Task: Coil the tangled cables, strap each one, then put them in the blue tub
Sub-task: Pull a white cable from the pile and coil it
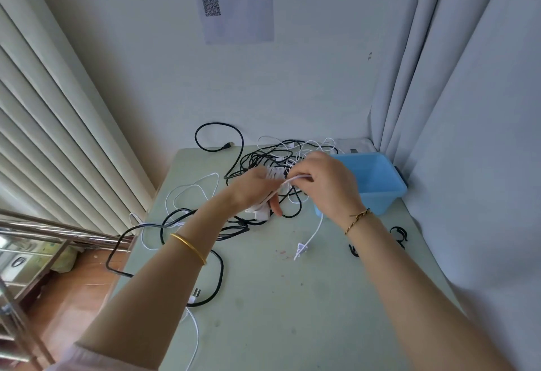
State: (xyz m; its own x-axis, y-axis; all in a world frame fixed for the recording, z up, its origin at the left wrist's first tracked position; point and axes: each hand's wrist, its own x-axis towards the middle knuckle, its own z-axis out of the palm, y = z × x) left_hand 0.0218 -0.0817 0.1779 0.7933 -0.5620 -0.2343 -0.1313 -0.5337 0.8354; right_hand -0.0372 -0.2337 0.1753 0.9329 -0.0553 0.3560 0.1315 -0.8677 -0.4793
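Above the counter's [292, 297] far half, our left hand [254, 187] grips the part-wound white cable [260, 212] — our right hand [328, 186] pinches its loose tail, which trails toward the near edge — with the blue tub [389, 192] just right.

A pale green desk [292, 312] is set against a plain pale wall [307, 83], on which a printed sheet with a QR code [234, 19] is stuck. Vertical blinds [58, 124] are hung at the left and pale curtains [456, 77] at the right. A reddish wooden floor [79, 291] and a steel rack [35, 236] are seen at the lower left.
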